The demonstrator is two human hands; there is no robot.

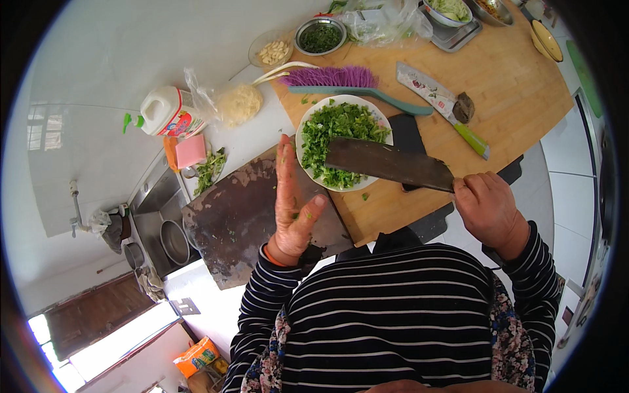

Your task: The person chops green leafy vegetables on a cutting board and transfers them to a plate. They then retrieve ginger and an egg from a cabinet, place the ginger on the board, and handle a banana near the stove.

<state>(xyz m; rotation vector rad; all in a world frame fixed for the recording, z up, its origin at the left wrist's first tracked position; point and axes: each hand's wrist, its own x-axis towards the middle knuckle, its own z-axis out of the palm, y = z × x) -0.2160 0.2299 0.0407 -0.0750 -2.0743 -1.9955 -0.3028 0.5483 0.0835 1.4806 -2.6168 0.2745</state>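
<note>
My right hand (484, 209) grips the handle end of a dark, broad-bladed cleaver (388, 164). Its blade reaches left over a white plate (300, 142) heaped with chopped green leaves (339, 123). Whether the blade touches the leaves, I cannot tell. To the left of the plate my left hand (292, 201) is raised with nothing in it, the thumb apart from the fingers. Green bits cling to its skin. Beneath it lies a worn, dark cutting board (236, 216) with patchy stains. The plate overlaps a light wooden board (363, 221).
Behind the plate lies a purple-bristled brush (334, 77). A green-handled knife in a patterned sheath (425, 86) lies to the right. Bowls of chopped greens (320, 37) and garlic cloves (272, 51) stand at the back. A white jug (172, 113) and a metal sink (162, 211) are on the left.
</note>
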